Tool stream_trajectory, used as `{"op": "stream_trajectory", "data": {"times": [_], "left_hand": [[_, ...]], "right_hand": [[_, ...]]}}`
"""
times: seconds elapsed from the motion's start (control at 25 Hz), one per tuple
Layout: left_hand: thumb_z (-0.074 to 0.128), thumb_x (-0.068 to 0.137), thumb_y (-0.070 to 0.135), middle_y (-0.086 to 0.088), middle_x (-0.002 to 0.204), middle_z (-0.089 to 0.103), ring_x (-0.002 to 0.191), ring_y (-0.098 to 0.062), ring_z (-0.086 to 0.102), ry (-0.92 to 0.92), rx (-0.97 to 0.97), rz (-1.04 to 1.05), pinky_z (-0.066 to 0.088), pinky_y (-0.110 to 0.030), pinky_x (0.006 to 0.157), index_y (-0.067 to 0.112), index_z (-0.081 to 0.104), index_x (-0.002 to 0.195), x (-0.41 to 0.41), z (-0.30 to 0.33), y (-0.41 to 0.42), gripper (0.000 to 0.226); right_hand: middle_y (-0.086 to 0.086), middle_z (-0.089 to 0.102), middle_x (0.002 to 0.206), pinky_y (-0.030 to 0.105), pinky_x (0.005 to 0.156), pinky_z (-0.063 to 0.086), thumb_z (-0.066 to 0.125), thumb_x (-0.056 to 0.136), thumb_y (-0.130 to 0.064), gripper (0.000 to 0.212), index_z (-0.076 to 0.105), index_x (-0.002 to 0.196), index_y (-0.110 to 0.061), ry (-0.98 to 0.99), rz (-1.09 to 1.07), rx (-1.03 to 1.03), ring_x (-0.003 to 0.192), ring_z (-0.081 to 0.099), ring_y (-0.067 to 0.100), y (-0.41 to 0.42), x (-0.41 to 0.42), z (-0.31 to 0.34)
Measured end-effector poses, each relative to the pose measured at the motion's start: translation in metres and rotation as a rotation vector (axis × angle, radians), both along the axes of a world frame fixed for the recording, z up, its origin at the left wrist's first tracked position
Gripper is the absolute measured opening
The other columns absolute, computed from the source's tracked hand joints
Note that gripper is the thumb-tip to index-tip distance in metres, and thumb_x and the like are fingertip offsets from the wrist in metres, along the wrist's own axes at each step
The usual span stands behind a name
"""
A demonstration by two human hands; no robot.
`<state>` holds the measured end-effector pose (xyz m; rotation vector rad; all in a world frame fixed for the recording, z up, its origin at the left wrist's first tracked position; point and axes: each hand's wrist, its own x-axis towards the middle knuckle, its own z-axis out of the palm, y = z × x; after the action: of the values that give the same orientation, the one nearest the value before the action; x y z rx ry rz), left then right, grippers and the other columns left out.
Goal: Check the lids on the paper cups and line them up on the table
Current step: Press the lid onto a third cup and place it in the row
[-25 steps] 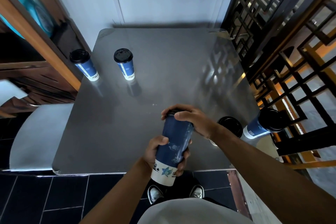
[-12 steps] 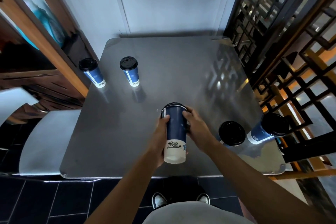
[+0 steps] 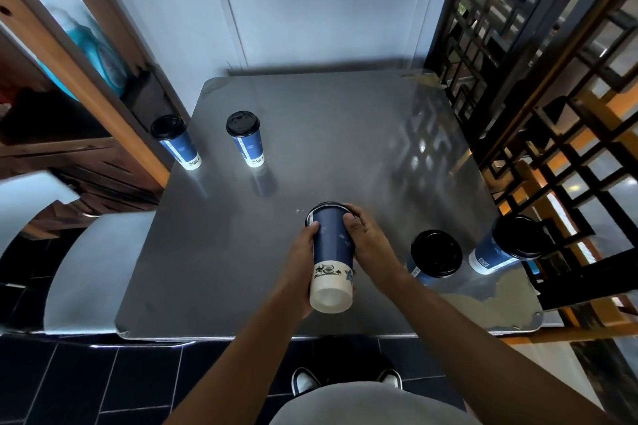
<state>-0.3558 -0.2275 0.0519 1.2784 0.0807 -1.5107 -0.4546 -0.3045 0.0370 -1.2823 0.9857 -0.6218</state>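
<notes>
I hold a blue paper cup [image 3: 332,252] with a white base in both hands above the metal table [image 3: 328,155], tipped so its black lid points away from me and its bottom faces me. My left hand [image 3: 303,262] wraps its left side. My right hand [image 3: 369,245] grips its right side near the lid. Two lidded cups [image 3: 175,140] [image 3: 245,137] stand upright side by side at the table's far left. Two more lidded cups [image 3: 435,255] [image 3: 507,245] stand at the near right.
A dark lattice screen [image 3: 538,86] runs along the table's right edge. Wooden shelving [image 3: 86,86] borders the left side, with a grey seat [image 3: 93,269] below it. A pale wall [image 3: 310,3] closes the far side. My shoes [image 3: 305,379] show on dark floor tiles.
The cup has tipped further over, lid away from me, and sits lower over the table. My right hand slid from on top of the lid to the cup's right side.
</notes>
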Motion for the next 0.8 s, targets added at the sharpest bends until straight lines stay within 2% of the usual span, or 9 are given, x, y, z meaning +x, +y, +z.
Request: {"op": "stream_trajectory", "data": {"times": [0.16, 0.24, 0.36, 0.4, 0.48, 0.56, 0.68, 0.8], "left_hand": [[0.058, 0.093, 0.05, -0.02, 0.09, 0.069, 0.059, -0.033, 0.067, -0.016, 0.015, 0.021, 0.059, -0.042, 0.056, 0.007, 0.058, 0.128, -0.004, -0.004, -0.003, 0.055], [0.059, 0.092, 0.05, -0.021, 0.093, 0.069, 0.059, -0.033, 0.067, -0.028, 0.02, 0.023, 0.06, -0.043, 0.057, 0.008, 0.056, 0.129, -0.004, -0.004, -0.003, 0.056], [0.061, 0.091, 0.05, -0.024, 0.102, 0.067, 0.061, -0.034, 0.068, -0.056, 0.015, 0.055, 0.06, -0.044, 0.057, 0.01, 0.054, 0.13, -0.004, -0.005, -0.006, 0.056], [0.062, 0.089, 0.049, -0.025, 0.107, 0.067, 0.064, -0.034, 0.069, -0.079, 0.006, 0.079, 0.06, -0.045, 0.058, 0.011, 0.053, 0.13, -0.003, -0.005, -0.008, 0.056], [0.067, 0.085, 0.049, -0.029, 0.121, 0.065, 0.073, -0.038, 0.069, -0.126, -0.017, 0.116, 0.06, -0.048, 0.063, 0.016, 0.052, 0.13, -0.001, -0.007, -0.011, 0.058], [0.068, 0.085, 0.045, -0.03, 0.127, 0.061, 0.08, -0.041, 0.069, -0.17, -0.041, 0.135, 0.059, -0.049, 0.065, 0.02, 0.05, 0.129, 0.0, -0.008, -0.013, 0.053], [0.065, 0.09, 0.039, -0.029, 0.121, 0.061, 0.078, -0.041, 0.069, -0.207, -0.039, 0.138, 0.059, -0.051, 0.063, 0.023, 0.047, 0.127, -0.001, -0.006, -0.013, 0.044], [0.063, 0.095, 0.035, -0.024, 0.112, 0.063, 0.079, -0.04, 0.069, -0.282, -0.026, 0.134, 0.06, -0.058, 0.072, 0.025, 0.045, 0.125, -0.003, -0.006, -0.012, 0.037]], "right_hand": [[-0.001, 0.063, 0.111, 0.012, 0.077, 0.052, 0.046, 0.105, -0.024, 0.028, 0.053, 0.13, -0.012, 0.032, -0.029, 0.021, 0.095, 0.062, 0.007, 0.0, -0.002, -0.001], [0.0, 0.064, 0.113, 0.015, 0.079, 0.052, 0.047, 0.105, -0.025, 0.028, 0.054, 0.129, -0.013, 0.051, -0.035, 0.017, 0.095, 0.062, 0.007, -0.001, -0.002, -0.001], [-0.006, 0.063, 0.11, 0.011, 0.078, 0.052, 0.045, 0.105, -0.025, 0.03, 0.055, 0.131, -0.013, 0.046, -0.029, 0.011, 0.096, 0.063, 0.005, -0.003, -0.001, 0.0], [-0.004, 0.064, 0.114, 0.014, 0.083, 0.053, 0.045, 0.105, -0.025, 0.031, 0.055, 0.132, -0.014, 0.042, -0.029, 0.007, 0.101, 0.063, 0.008, -0.003, 0.001, 0.0], [0.002, 0.062, 0.124, 0.031, 0.097, 0.054, 0.045, 0.105, -0.026, 0.031, 0.055, 0.133, -0.016, 0.031, -0.035, 0.019, 0.113, 0.063, 0.018, -0.005, 0.004, 0.0], [0.006, 0.06, 0.129, 0.039, 0.101, 0.053, 0.045, 0.105, -0.024, 0.03, 0.053, 0.133, -0.018, 0.014, -0.037, 0.062, 0.116, 0.062, 0.022, -0.006, 0.007, 0.0], [0.009, 0.06, 0.13, 0.046, 0.104, 0.05, 0.045, 0.105, -0.022, 0.023, 0.054, 0.125, -0.023, 0.004, -0.067, 0.113, 0.119, 0.061, 0.026, -0.007, 0.01, -0.003], [0.013, 0.06, 0.131, 0.049, 0.106, 0.049, 0.045, 0.105, -0.019, 0.02, 0.055, 0.121, -0.023, -0.019, -0.092, 0.141, 0.121, 0.06, 0.03, -0.005, 0.013, -0.004]]}}
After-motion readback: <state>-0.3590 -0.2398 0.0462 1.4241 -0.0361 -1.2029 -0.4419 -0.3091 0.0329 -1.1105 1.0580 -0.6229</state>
